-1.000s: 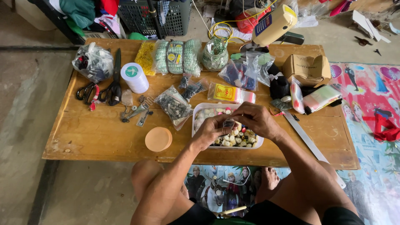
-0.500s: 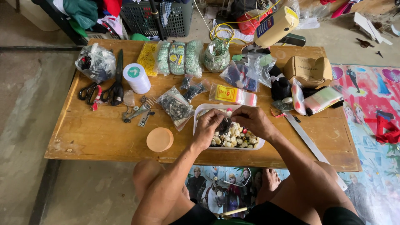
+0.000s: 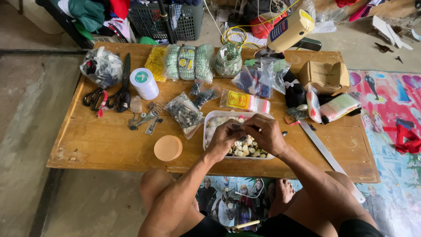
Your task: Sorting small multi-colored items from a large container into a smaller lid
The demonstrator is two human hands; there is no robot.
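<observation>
White tray point(image 3: 209, 131) of buttons near table point(image 3: 109, 149) front edge, both hands' fingers point(image 3: 239, 130) pinching something small — unclear what.

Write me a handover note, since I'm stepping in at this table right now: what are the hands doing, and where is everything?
Left hand and right hand meet over the white tray, fingertips pinched together on something too small to make out.
The tray sits on the wooden table and holds many small pale round pieces.
A round orange lid lies left of the tray; scissors and a white roll are farther left; a metal ruler lies to the right.
Done and left: cannot tell from this view; the tray is still well filled.
</observation>
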